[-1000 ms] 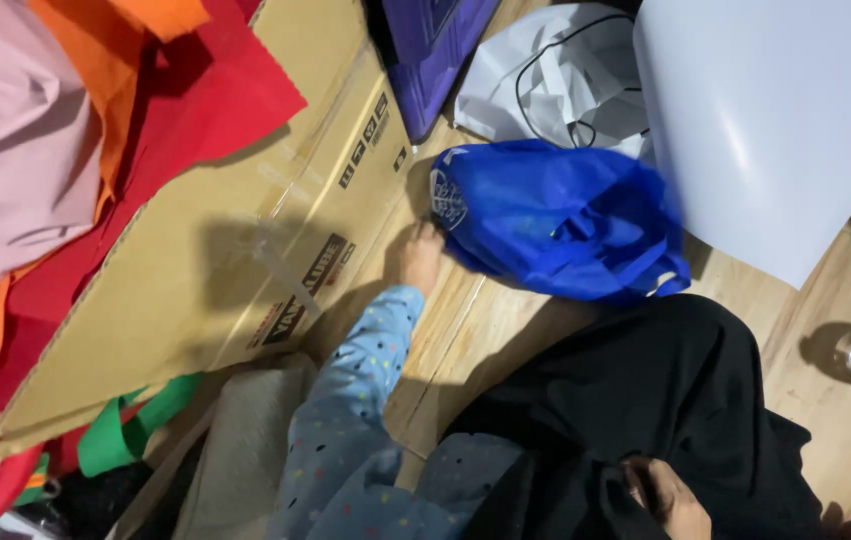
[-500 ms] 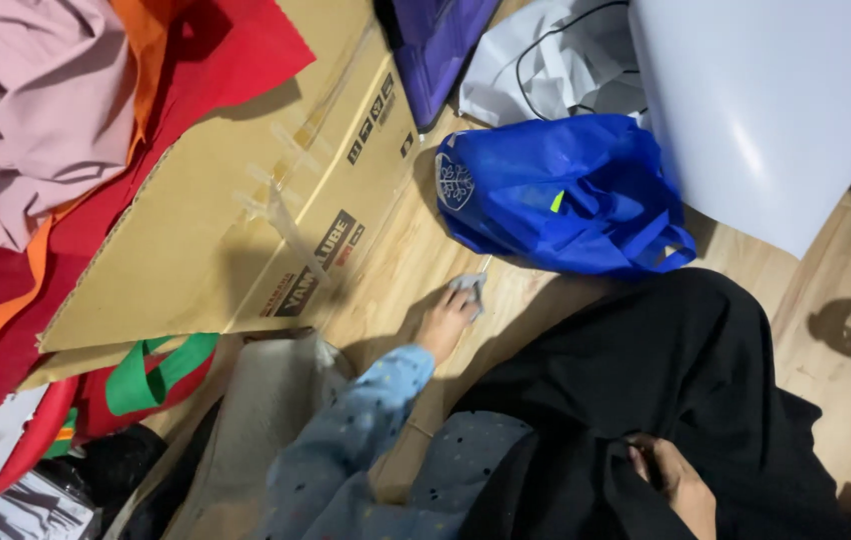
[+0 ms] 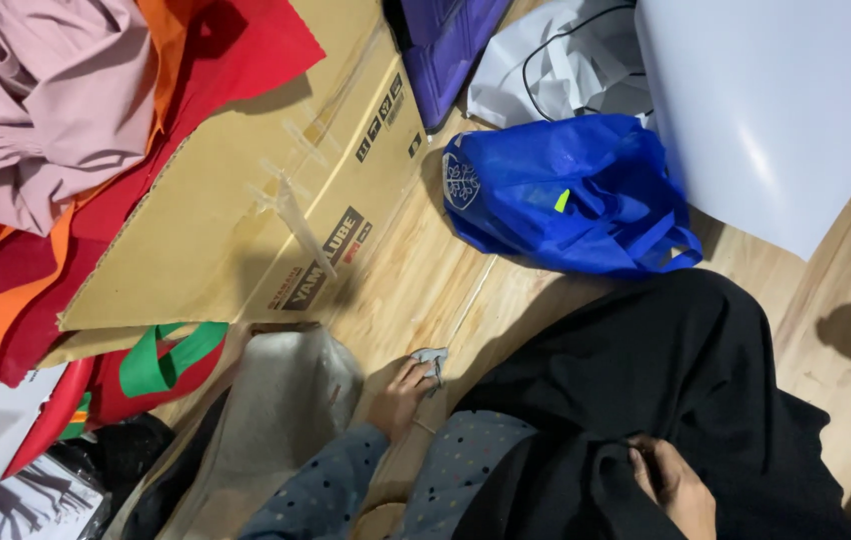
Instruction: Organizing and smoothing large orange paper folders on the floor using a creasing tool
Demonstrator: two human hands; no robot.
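Left hand (image 3: 401,395) pinching a small grey scrap (image 3: 431,360) against the wooden floor (image 3: 416,290), just beside black fabric (image 3: 686,390), right hand (image 3: 671,480) gripping a fold of it, fingertips hidden, sleeve cut off below, blue bag (image 3: 566,195) lying well apart.

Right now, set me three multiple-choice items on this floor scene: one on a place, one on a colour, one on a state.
1. Where does the left hand rest?
A. on the wooden floor
B. on the cardboard
C. inside the bag

2. What colour is the bag on the floor?
A. green
B. blue
C. yellow

3. What is the right hand doing?
A. lying flat and open
B. gripping the black cloth
C. holding a bottle

Answers: A, the left hand lies on boards, fingers on a small grey piece; B, it is plainly blue; B, the fingers bunch black cloth.
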